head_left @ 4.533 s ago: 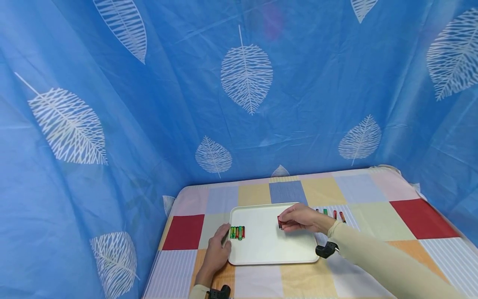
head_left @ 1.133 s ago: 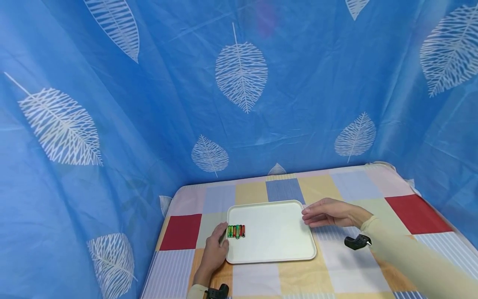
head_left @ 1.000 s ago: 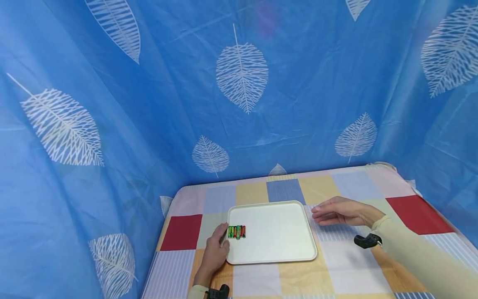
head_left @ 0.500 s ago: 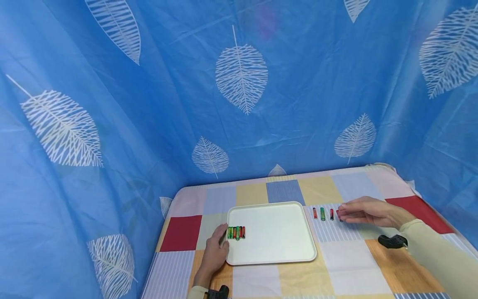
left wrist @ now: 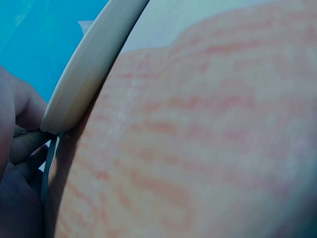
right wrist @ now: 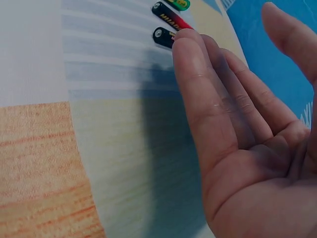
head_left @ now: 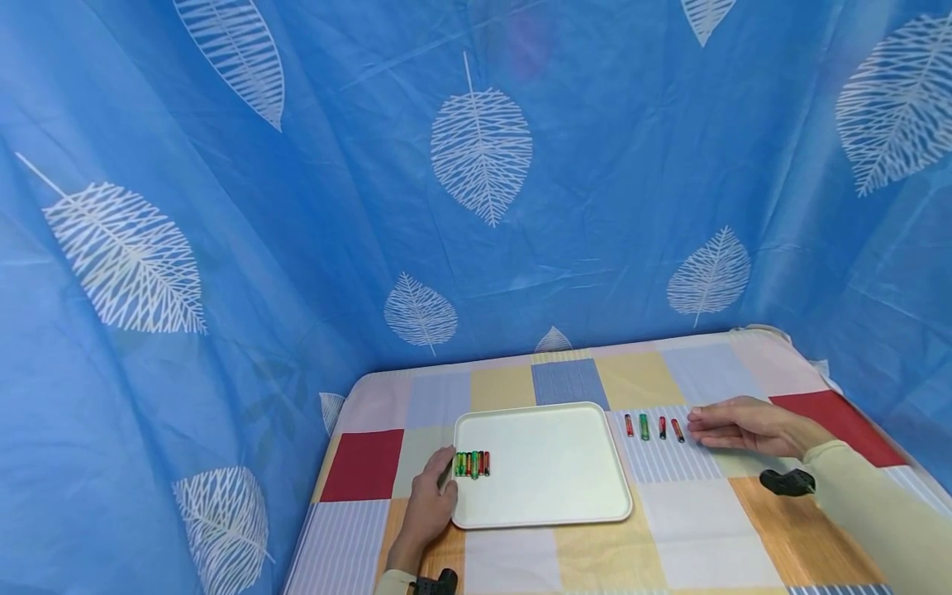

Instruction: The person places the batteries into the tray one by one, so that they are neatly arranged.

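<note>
My left hand is at the left edge of a cream tray, gripping its rim; in the left wrist view the thumb meets the rim and fingers lie below it. Several green and red batteries stand side by side in a row inside the tray's left edge. Right of the tray, on the cloth, lie a red battery, a green one and two more red ones. My right hand hovers just right of these, fingers extended and holding nothing.
A patchwork cloth covers the table, whose far edge meets a blue curtain printed with white leaves. The curtain also hangs along the left and right sides.
My right hand held a red battery over the tray earlier. It has since moved right, past the loose batteries, which now show uncovered. The left hand and the row have stayed put.
</note>
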`<state>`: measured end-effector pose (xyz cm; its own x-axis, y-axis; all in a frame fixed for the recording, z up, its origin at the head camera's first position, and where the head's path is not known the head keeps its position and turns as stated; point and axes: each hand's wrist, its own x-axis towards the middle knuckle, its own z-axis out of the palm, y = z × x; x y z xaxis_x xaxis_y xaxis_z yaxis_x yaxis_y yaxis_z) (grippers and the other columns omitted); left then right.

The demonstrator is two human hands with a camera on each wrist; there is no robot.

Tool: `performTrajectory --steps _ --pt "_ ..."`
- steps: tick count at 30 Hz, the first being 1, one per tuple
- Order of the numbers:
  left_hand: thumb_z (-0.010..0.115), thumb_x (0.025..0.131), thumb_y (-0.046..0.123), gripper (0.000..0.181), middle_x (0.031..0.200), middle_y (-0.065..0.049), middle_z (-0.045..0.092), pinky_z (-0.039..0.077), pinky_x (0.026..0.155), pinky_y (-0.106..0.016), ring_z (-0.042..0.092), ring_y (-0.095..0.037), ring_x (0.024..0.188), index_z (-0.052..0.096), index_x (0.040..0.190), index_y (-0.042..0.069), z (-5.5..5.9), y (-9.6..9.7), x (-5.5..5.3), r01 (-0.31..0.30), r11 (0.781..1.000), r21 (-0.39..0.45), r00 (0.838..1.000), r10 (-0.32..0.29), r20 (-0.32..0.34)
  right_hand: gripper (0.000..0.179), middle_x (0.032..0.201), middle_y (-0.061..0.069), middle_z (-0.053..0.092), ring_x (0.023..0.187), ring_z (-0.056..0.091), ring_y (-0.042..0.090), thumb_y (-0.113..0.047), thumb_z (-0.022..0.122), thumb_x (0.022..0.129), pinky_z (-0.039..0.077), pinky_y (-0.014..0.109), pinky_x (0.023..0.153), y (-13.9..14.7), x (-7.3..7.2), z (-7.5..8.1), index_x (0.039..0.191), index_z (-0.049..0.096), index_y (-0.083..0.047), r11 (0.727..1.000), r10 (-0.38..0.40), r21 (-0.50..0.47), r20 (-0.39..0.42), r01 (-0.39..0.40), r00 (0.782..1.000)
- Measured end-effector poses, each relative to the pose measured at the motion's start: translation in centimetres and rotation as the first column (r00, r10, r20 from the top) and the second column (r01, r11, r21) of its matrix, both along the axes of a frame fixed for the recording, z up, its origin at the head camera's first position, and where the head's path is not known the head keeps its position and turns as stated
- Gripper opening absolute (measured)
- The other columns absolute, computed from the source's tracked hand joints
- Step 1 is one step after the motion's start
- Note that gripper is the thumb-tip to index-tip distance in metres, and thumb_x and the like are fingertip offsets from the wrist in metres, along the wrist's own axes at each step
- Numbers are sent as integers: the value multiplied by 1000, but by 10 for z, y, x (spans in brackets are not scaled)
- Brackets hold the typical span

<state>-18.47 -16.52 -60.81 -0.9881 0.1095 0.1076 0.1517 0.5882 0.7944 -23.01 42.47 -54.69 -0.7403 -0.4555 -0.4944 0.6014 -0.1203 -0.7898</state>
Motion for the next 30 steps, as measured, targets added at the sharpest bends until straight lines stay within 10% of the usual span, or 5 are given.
performTrajectory --steps 15,30 --pt "59 101 -5 57 165 -24 52 34 129 -64 42 -44 159 54 158 -4 -2 -5 5 14 1000 7 1000 -14 -22 27 110 14 84 102 84 26 -19 69 109 66 38 95 -13 4 -11 123 81 1 968 -105 223 -36 110 994" --pt "59 102 -3 57 167 -24 50 34 130 -63 41 -45 160 54 159 -1 -3 -5 6 11 1000 -1 1000 -11 -11 33 83 7 80 74 81 17 -24 79 102 66 26 75 -41 -6 -6 114 77 6 812 -79 569 -112 129 991"
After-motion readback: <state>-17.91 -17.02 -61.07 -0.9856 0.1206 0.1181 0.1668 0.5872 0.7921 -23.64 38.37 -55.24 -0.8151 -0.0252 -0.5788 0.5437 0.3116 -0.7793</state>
